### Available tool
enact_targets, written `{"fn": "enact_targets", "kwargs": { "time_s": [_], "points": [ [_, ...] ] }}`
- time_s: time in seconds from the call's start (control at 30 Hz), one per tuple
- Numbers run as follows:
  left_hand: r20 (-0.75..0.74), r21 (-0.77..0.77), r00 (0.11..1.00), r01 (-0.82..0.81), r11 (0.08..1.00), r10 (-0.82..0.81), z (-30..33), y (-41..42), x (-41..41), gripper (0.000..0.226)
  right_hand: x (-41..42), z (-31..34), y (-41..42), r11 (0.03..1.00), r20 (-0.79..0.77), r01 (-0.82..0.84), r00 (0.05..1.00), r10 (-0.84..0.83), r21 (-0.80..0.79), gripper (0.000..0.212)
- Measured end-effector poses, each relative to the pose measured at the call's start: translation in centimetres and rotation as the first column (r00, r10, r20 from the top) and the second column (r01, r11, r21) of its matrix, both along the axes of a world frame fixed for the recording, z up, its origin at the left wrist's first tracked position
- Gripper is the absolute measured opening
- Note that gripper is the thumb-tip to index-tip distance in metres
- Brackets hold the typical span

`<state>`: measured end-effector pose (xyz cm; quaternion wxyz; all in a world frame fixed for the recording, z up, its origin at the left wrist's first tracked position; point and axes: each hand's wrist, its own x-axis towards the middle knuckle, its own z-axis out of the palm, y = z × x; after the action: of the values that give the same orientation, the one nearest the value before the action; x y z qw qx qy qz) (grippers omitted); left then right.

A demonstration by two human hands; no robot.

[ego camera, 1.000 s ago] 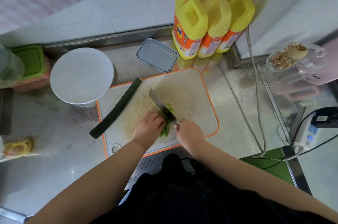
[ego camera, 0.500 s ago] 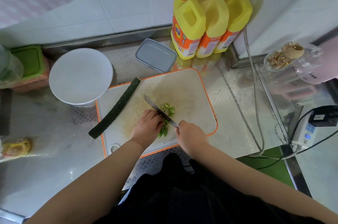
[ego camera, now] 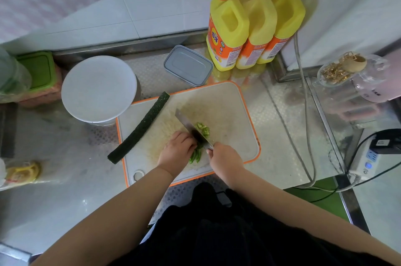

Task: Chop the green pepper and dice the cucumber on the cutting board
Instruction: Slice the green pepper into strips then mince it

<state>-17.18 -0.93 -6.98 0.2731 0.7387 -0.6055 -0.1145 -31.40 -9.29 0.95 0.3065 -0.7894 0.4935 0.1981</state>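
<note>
A white cutting board (ego camera: 230, 109) with an orange rim lies on the steel counter. On it, my left hand (ego camera: 176, 152) holds down strips of green pepper (ego camera: 195, 156) with curled fingers. My right hand (ego camera: 225, 159) grips the handle of a knife (ego camera: 191, 127), whose blade stands on the pepper right beside my left fingers. Cut pepper pieces (ego camera: 204, 130) lie just beyond the blade. A long dark cucumber (ego camera: 141, 127) lies diagonally across the board's left edge, untouched.
A white round plate (ego camera: 98, 88) stands left of the board. Behind it sit a grey lidded box (ego camera: 187, 65) and three yellow pump bottles (ego camera: 253, 27). A cable (ego camera: 303, 103) and power strip (ego camera: 366, 159) lie at the right, a green-lidded box (ego camera: 36, 70) at far left.
The knife went down and rose again between cuts, with the blade now set on the pepper close to my left fingers. The pile of cut pieces beyond the blade has grown slightly.
</note>
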Motion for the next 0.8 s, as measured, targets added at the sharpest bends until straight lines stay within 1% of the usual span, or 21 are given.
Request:
{"fn": "enact_targets", "kwargs": {
  "time_s": [0.1,0.13,0.2,0.27,0.33,0.4,0.6,0.73,0.8],
  "points": [
    [-0.003,-0.013,1.000,-0.012,1.000,0.012,0.4,0.1,-0.1,0.025,-0.7,0.0,-1.4,0.975,0.068,0.152,0.984,-0.164,0.159,0.027],
    [-0.003,-0.019,1.000,-0.018,1.000,0.017,0.6,0.2,-0.1,0.026,-0.9,0.1,-1.5,0.968,0.079,0.176,0.978,-0.192,0.177,0.030],
    [-0.002,-0.037,1.000,-0.031,0.999,0.031,1.0,0.3,0.0,0.025,-1.2,0.4,-1.3,0.979,0.089,0.148,0.983,-0.161,0.139,0.032],
    [0.000,-0.054,0.999,-0.034,0.998,0.034,1.2,0.3,0.1,0.024,-1.3,0.7,-0.6,0.997,0.085,0.063,0.994,-0.067,0.046,0.029],
    [0.014,-0.041,1.000,-0.024,0.999,0.024,1.2,0.4,0.1,0.026,-1.3,1.0,0.2,0.999,0.068,-0.026,0.997,0.029,-0.042,0.030],
    [0.016,-0.012,1.000,-0.023,1.000,0.023,0.9,0.6,-0.1,0.028,-1.2,1.0,0.7,0.992,0.044,-0.086,0.995,0.090,-0.090,0.030],
    [0.016,0.020,1.000,-0.015,1.000,0.015,0.0,0.7,-0.1,0.032,-0.9,0.9,1.1,0.974,-0.052,-0.189,0.982,0.184,-0.124,0.017],
    [0.011,0.023,1.000,-0.010,1.000,0.009,0.0,0.7,-0.1,0.033,-0.3,0.8,0.9,0.979,-0.075,-0.182,0.982,0.176,-0.091,0.017],
    [0.003,0.015,1.000,-0.010,1.000,0.010,0.0,0.6,-0.1,0.032,-0.2,0.5,1.0,0.986,-0.067,-0.147,0.988,0.142,-0.077,0.017]
  ]
}}
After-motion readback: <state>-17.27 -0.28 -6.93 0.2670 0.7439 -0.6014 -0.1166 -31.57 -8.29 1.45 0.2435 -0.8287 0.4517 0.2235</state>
